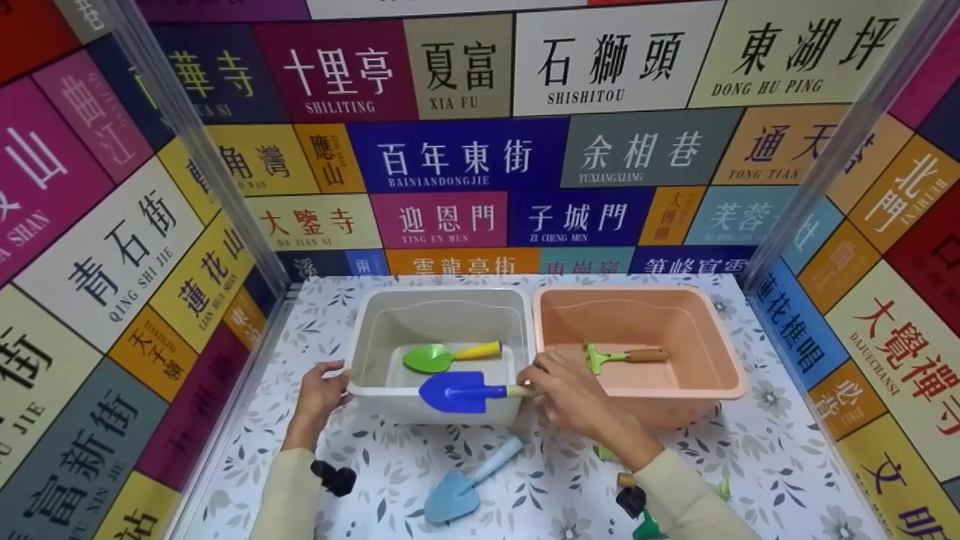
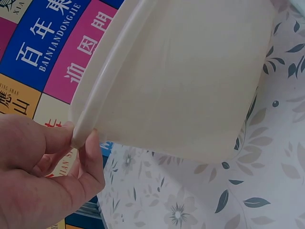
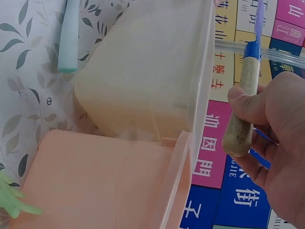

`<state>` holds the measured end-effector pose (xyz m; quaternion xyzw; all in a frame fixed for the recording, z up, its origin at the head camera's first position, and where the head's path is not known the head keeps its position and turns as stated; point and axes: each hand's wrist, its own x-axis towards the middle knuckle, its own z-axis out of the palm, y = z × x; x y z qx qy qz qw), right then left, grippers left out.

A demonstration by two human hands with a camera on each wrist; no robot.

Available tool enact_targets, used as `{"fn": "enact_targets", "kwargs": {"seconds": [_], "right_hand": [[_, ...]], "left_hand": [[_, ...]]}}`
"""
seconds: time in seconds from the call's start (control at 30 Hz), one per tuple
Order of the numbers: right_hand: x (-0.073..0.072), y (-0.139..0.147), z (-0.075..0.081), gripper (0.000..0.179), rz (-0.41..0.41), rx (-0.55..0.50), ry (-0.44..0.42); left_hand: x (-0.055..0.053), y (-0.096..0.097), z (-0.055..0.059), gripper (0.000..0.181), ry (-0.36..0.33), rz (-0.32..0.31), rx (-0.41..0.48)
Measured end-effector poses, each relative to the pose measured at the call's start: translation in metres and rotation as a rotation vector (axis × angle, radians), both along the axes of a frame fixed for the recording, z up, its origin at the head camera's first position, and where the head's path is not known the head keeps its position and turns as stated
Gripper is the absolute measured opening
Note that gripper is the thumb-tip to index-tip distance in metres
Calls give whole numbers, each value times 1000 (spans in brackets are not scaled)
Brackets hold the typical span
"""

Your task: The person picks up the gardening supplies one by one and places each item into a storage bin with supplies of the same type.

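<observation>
My left hand (image 1: 321,394) pinches the left end of the near rim of a pale grey plastic bin (image 1: 382,409), thumb on one side and fingers on the other in the left wrist view. In my right hand (image 1: 564,390) is a blue hand trowel (image 1: 452,393), gripped by its wooden handle (image 3: 249,78). The blue blade points left, above the near rim of the grey bin. Inside that bin lies a green hand trowel (image 1: 427,358) with a yellow handle. A peach bin (image 1: 652,411) stands at its right, holding a small green rake (image 1: 598,358) with a wooden handle.
A light blue trowel (image 1: 453,496) lies on the floral tabletop (image 1: 375,495) in front of the grey bin. Below my right forearm, several green pieces (image 1: 646,526) are partly hidden. Panels with sign lettering (image 1: 450,154) enclose the table at the back and sides.
</observation>
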<state>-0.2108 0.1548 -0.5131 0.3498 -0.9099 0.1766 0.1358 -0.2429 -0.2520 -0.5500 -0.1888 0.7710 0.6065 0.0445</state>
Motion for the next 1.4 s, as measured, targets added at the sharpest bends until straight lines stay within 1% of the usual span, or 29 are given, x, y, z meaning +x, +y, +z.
{"fn": "enact_targets", "kwargs": {"seconds": [0.07, 0.17, 0.27, 0.33, 0.4, 0.57, 0.67, 0.73, 0.83, 0.9, 0.97, 1.1, 1.33, 1.4], "right_hand": [[-4, -3, 3, 38, -17, 30, -47], [-10, -8, 9, 38, -54, 70, -135], [-17, -14, 11, 41, -68, 80, -184], [-22, -20, 10, 43, -63, 74, -193], [-27, -26, 8, 44, -48, 67, -183], [-36, -39, 4, 40, -51, 69, -133], [-39, -46, 1, 40, -67, 70, -175], [-41, -49, -1, 44, -79, 70, -228], [-44, -54, -6, 49, -94, 81, -268], [-47, -56, -8, 51, -108, 89, -273], [-51, -59, -9, 49, -115, 93, -258], [-57, -63, -8, 43, -133, 102, -263], [-65, -68, -8, 36, -160, 116, -321], [-67, -69, -9, 35, -163, 117, -338]], "left_hand": [[0, 1, 0, 42, -6, -2, 1], [0, 1, 0, 42, 3, 4, 7], [0, 2, -1, 41, 7, 13, 11], [0, 2, -1, 40, 9, 23, 9], [0, 2, -2, 39, 13, 30, 9], [0, 2, -2, 39, 19, 42, 6], [0, 2, -2, 39, 11, 41, -4], [0, 2, -2, 39, 10, 43, -7], [0, 2, -2, 40, 15, 37, -4], [1, 2, -2, 40, 18, 33, -2], [1, 2, -2, 39, 17, 28, -5], [1, 2, -2, 39, 10, 21, -19], [1, 3, -1, 38, 12, 28, -22], [0, 2, -1, 38, 23, 34, -12]]}}
